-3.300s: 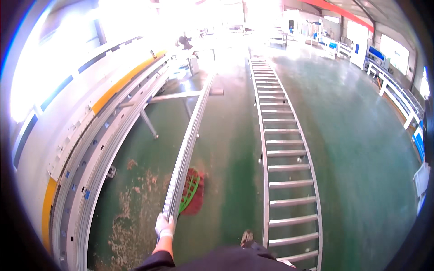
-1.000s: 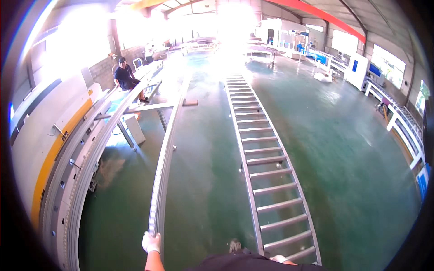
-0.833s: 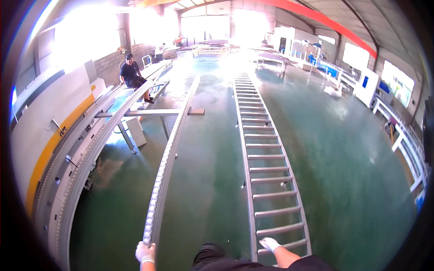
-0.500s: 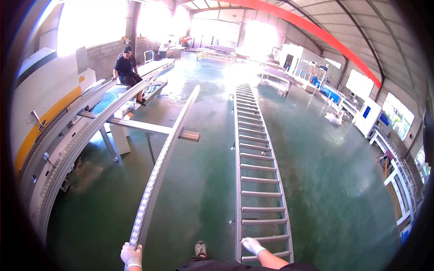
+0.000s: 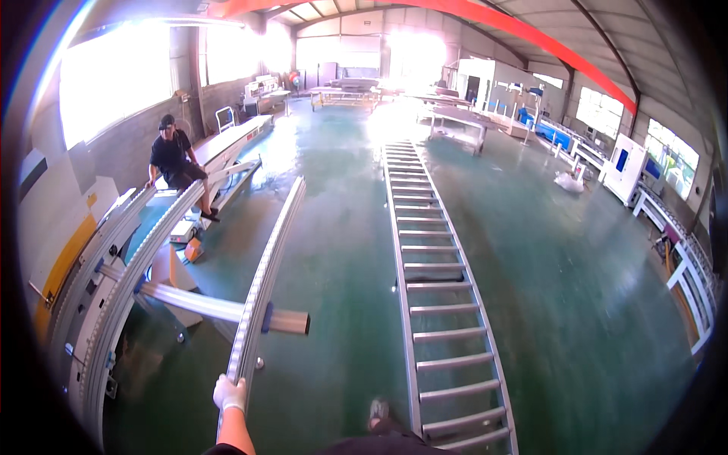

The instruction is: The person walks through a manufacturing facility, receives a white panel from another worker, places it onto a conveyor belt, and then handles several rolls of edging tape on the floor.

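Note:
My left hand (image 5: 230, 393), in a white glove, is closed around the near end of a long silver rail (image 5: 265, 258) with a ribbed top. The rail runs away from me and lies across a silver crossbar (image 5: 189, 298), whose cut end sticks out to its right. To the right, a long metal frame like a ladder (image 5: 447, 309), with many rungs, stretches from near my feet toward the back. My right hand is out of view.
Further ribbed rails (image 5: 135, 292) run beside a white and yellow machine (image 5: 64, 262) at left. A person (image 5: 176, 155) in dark clothes sits at their far end. Tables (image 5: 455, 125) stand at the back. A roller conveyor (image 5: 686, 254) lines the right side of the green floor (image 5: 561, 303).
My view has moved forward along the rail, and the person and crossbar appear nearer. My right hand, which was over the ladder-like frame's near rungs, has left the view. My left hand stays on the rail.

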{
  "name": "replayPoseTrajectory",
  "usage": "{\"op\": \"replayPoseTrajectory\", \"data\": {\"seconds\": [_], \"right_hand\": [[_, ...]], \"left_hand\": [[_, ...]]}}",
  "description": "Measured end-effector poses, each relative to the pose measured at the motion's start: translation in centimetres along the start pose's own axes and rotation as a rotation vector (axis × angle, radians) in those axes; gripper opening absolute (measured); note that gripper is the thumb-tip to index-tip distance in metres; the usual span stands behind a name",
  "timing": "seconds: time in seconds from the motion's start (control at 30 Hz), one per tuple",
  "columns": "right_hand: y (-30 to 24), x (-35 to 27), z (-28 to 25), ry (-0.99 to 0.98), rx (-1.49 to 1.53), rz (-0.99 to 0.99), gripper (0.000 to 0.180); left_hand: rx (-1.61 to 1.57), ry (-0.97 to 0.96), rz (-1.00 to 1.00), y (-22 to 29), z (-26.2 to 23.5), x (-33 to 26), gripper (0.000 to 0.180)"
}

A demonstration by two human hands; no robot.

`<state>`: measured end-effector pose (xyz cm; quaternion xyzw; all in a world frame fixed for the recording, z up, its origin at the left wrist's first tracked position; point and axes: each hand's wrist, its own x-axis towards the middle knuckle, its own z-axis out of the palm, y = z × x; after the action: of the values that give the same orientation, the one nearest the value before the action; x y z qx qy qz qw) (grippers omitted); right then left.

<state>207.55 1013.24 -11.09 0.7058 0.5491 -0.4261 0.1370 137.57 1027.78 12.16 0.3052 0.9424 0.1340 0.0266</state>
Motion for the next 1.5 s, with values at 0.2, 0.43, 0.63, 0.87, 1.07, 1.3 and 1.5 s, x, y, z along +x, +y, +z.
{"op": "replayPoseTrajectory", "data": {"seconds": [0.2, 0.43, 0.63, 0.87, 1.07, 1.3, 1.5], "right_hand": [[-11.6, 22.7, -19.7, 0.017, -0.324, -0.268, 0.055], [-36.6, 41.2, -48.3, 0.363, -0.031, -0.46, 0.041], [-51.6, 53.8, -55.6, 0.075, 0.254, -0.318, 0.025], [-57.7, 63.0, -64.1, -0.029, -0.048, -0.415, 0.045], [-60.6, 78.9, -71.4, 0.0, -0.153, -0.244, 0.045], [-77.6, 102.4, -87.8, -0.008, -0.422, -0.428, 0.052], [-108.0, 113.3, -103.5, 0.149, -0.69, -0.907, 0.043]], "left_hand": [[0.062, -0.015, -0.112, 11.5, 2.9, 10.0, 0.057], [0.119, 0.085, -0.123, 22.5, 7.5, 19.5, 0.056], [0.021, -0.01, -0.048, 34.7, 10.0, 32.2, 0.05], [-0.071, -0.188, -0.002, 57.2, 15.2, 52.7, 0.051], [-0.085, -0.248, 0.068, 71.7, 19.8, 66.6, 0.05], [-0.017, -0.133, 0.017, 76.9, 23.5, 72.2, 0.046], [-0.048, -0.273, -0.07, 80.1, 16.4, 73.9, 0.04]]}}
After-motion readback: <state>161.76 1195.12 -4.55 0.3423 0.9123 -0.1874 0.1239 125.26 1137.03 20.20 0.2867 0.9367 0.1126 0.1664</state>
